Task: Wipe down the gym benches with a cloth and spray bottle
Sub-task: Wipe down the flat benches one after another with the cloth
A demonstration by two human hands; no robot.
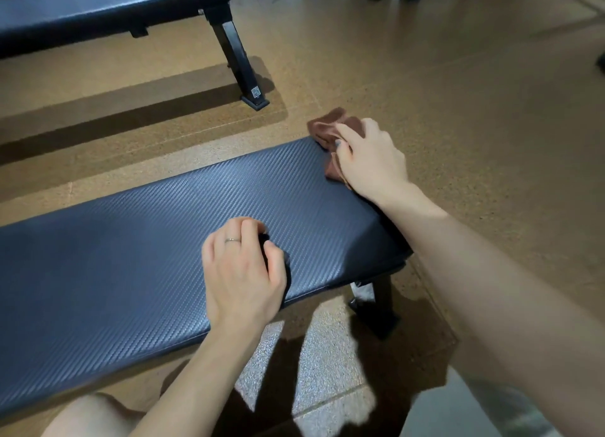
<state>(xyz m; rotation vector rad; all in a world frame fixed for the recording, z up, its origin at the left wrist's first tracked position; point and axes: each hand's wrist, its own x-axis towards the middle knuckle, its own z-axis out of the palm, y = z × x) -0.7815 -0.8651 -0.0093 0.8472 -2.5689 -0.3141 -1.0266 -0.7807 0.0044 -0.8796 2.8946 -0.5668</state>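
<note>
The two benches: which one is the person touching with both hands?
The nearer bench: the left hand rests on its pad and the right hand presses a brown cloth at its end. The far bench is untouched.

We see a dark, ribbed gym bench pad [147, 240] standing on a speckled brown floor [458, 92]. On its far right corner lies a crumpled brown cloth [330, 127], partly hanging over the edge. A second bench [98, 7] stands behind.
</note>
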